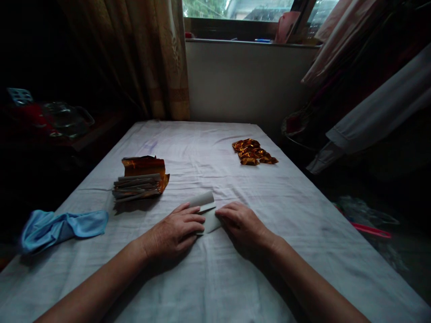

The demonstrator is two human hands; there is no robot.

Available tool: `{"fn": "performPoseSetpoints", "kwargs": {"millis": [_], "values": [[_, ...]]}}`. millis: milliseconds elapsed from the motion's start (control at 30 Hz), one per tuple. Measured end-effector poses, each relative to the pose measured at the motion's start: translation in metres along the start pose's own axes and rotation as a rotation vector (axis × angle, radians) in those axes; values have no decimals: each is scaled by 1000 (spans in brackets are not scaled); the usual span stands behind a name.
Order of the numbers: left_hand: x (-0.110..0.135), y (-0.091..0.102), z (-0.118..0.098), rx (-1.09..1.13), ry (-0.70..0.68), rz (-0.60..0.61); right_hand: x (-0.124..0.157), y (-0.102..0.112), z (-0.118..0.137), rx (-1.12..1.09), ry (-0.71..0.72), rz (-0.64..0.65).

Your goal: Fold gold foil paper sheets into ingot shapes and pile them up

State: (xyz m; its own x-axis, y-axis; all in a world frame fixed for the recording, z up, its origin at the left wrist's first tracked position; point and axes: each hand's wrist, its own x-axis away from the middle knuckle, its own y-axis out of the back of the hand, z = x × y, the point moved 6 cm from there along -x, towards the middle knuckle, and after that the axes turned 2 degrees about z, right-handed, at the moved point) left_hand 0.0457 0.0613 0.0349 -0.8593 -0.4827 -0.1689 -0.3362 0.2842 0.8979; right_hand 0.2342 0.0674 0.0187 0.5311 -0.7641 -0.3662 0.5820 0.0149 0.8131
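Observation:
A small sheet of pale paper [206,204] lies partly folded on the white cloth of the table [208,148], its far flap raised. My left hand [175,231] rests on its left side, fingers flat and pressing down. My right hand [244,224] lies on its right edge, fingers curled down onto the paper. A stack of gold-and-silver foil sheets [141,181] sits to the far left of my hands. A small heap of folded gold paper pieces [253,152] lies farther off on the right.
A crumpled blue cloth [63,226] lies at the table's left edge. A curtain [148,58] hangs behind on the left, and a window sill [249,42] holds small items. Clothes hang at the right, with a glass jug [69,117] on a dark shelf left.

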Motion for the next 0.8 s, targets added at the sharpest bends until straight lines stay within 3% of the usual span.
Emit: {"fn": "performPoseSetpoints", "kwargs": {"millis": [133,367,567,800], "values": [[11,1,3,21,48,-5,0,-5,12,145,76,34],[17,-6,4,-11,41,-137,5,-3,25,305,132,-7],[17,-4,2,-22,13,-212,4,-13,30,261,134,140],[27,5,23,-48,100,-350,4,-12,25,142,19,71]]}}
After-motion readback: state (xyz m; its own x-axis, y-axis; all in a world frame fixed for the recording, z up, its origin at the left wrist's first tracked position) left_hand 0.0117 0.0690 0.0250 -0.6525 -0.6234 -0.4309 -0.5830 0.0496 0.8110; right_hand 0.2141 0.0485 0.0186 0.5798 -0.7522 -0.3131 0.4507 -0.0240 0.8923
